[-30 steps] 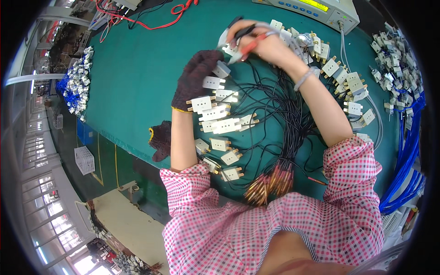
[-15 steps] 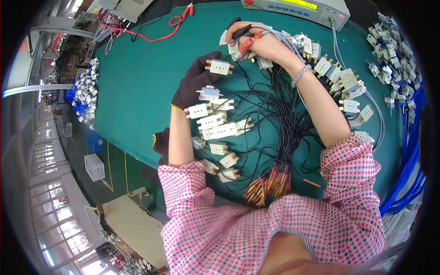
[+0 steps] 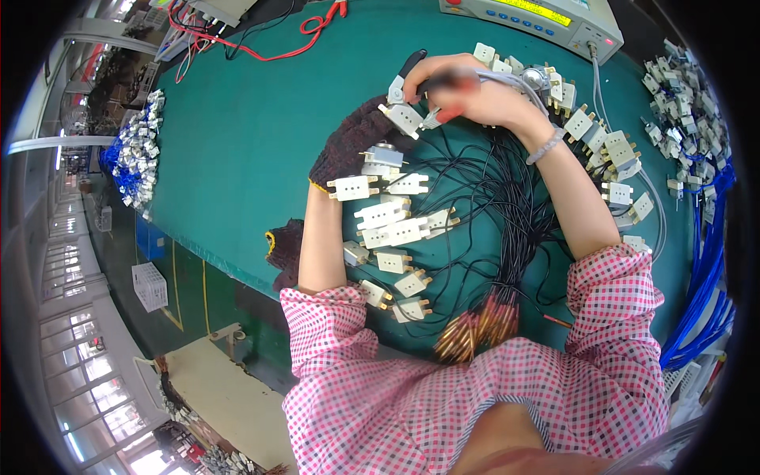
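My left hand (image 3: 348, 142), in a dark knitted glove, grips a white plug-like block (image 3: 404, 120) with metal tabs. My bare right hand (image 3: 495, 103) holds two test clips, one with black handles (image 3: 414, 62) and one with red handles (image 3: 450, 114). Their jaws meet the block at its tabs, though my fingers and some blur hide the exact contact. Grey leads run from the clips past my right wrist. Similar white blocks (image 3: 393, 233) lie beside my left forearm. Their black wires (image 3: 507, 214) gather into a bundle with copper-coloured ends (image 3: 475, 331) near my chest.
A bench meter (image 3: 542, 22) with a lit display stands at the far right. Red leads (image 3: 309, 36) lie on the green mat (image 3: 229, 134). Heaps of white blocks with blue wires sit at the left (image 3: 138, 166) and right (image 3: 689, 119). Another dark glove (image 3: 286, 245) rests by my left elbow.
My two hands have come together. The clips in my right hand, formerly apart from the block in my left, now reach its tabs. The whole view has shifted slightly.
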The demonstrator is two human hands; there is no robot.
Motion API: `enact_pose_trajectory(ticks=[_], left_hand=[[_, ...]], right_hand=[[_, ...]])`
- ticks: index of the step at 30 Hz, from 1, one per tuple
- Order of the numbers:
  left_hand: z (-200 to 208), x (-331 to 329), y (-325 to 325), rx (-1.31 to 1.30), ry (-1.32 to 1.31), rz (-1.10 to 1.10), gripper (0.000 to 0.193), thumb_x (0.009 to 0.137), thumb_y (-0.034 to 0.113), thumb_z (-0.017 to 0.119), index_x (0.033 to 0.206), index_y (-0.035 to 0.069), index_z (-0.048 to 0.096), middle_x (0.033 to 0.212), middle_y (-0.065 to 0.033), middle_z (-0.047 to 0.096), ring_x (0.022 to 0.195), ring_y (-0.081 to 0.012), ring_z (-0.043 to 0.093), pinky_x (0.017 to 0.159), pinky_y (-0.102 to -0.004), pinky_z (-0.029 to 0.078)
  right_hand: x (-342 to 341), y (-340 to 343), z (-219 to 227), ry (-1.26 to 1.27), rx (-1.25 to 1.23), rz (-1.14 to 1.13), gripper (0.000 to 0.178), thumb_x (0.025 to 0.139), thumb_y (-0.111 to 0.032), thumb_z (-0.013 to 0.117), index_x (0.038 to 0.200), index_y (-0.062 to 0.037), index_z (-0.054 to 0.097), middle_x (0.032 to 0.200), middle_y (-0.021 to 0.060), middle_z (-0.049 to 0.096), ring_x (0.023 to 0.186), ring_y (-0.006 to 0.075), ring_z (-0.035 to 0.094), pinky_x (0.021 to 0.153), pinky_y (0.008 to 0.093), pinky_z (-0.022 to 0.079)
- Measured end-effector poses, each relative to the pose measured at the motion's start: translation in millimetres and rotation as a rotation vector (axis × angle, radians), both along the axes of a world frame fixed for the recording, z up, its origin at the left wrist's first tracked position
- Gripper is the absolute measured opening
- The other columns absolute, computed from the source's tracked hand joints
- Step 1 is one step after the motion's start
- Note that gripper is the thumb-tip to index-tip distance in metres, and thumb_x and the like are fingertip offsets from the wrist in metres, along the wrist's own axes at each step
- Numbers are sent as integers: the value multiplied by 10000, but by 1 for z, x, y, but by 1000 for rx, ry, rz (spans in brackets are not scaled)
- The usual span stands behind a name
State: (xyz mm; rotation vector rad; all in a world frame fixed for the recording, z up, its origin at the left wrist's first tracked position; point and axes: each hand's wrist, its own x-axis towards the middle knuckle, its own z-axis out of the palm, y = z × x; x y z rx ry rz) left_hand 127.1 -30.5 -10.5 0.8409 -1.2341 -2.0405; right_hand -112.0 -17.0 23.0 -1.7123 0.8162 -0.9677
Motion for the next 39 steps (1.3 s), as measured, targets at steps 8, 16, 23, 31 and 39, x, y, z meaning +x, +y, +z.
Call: enact_pose_trajectory(ticks=[8,16,23,31,39], left_hand=[[-9,3,-3,-93,-48,-46,503,943,258,591,1359,11,454,1131,-133,635,902,-210,661,784,-319,534],[-9,-3,-6,-269,-68,-93,521,945,306,570,1356,6,454,1157,-139,623,949,-220,649,804,-330,532],[-14,3,-8,-51,48,-84,552,953,375,532,1349,-3,455,1198,-153,601,1008,-231,627,833,-348,531],[-14,-3,-16,278,316,-34,602,962,453,488,1341,-13,455,1244,-170,577,1075,-243,602,867,-369,530],[9,-33,-46,62,-149,-171,628,895,319,623,1398,40,371,1242,-121,607,834,-162,664,656,-268,563]], right_hand=[[2,-2,-2,28,-113,-25,211,781,-12,504,942,2,639,895,71,644,753,138,591,697,255,480],[9,4,-5,-25,-37,-71,166,787,-35,524,903,-4,638,863,64,647,737,132,594,681,250,475],[14,8,-8,-37,57,-89,146,790,-49,530,887,-19,634,825,64,638,706,133,592,650,246,463],[1,-5,-11,-367,111,-7,216,809,0,497,976,-8,635,915,94,651,698,153,643,596,252,508],[-5,-14,-15,52,67,-557,149,847,-53,519,926,-68,646,688,96,640,615,152,625,573,305,490]])
